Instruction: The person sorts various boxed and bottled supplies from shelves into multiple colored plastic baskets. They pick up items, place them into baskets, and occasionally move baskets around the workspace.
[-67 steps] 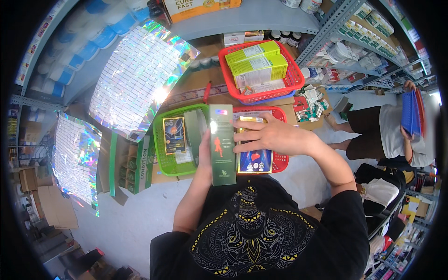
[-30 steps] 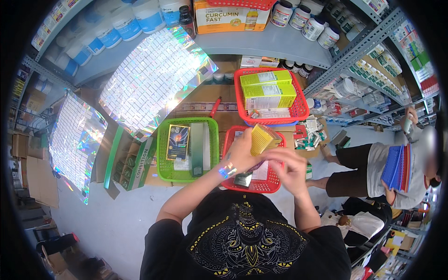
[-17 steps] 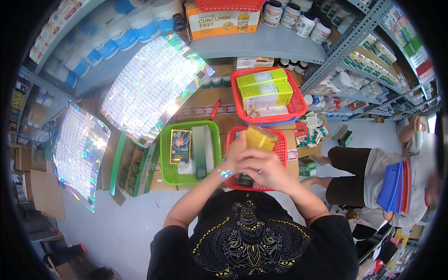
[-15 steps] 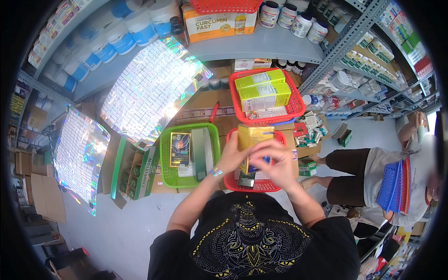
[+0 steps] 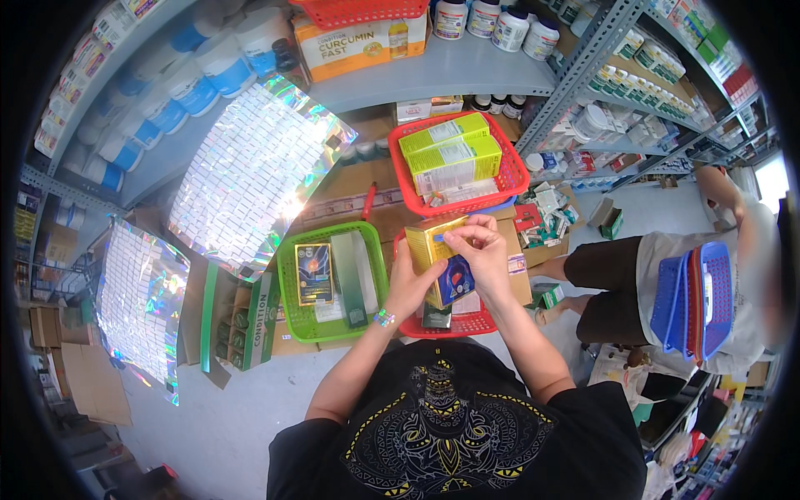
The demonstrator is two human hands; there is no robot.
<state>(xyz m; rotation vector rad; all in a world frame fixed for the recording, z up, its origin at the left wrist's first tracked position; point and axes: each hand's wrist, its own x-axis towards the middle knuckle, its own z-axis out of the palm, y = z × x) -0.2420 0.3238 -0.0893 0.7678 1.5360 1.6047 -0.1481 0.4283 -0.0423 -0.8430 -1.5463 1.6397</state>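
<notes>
A gold and blue carton (image 5: 450,279) is gripped in my left hand (image 5: 411,279), thumb across its front, above a red basket (image 5: 471,323). My right hand (image 5: 485,254) is closed in a pinch against the carton's upper part; whatever lies between the fingertips is too small to make out. Beneath the carton, a dark green box (image 5: 436,315) shows in the basket. To the left, a green basket (image 5: 287,292) holds a black and gold box (image 5: 314,273) and a long green box (image 5: 351,283). Two sheets of shiny holographic stickers (image 5: 254,171) hang at the left.
Behind stands another red basket (image 5: 521,179) with lime-green boxes (image 5: 454,158). An open carton of bottles (image 5: 237,325) sits at left. Shelving (image 5: 467,71) bears tubs and an orange box. At right, a person (image 5: 621,275) carries blue and red baskets (image 5: 690,300).
My right hand has shifted up against the carton, and the blue front now shows more. The view has shifted slightly. The person at right has moved a little.
</notes>
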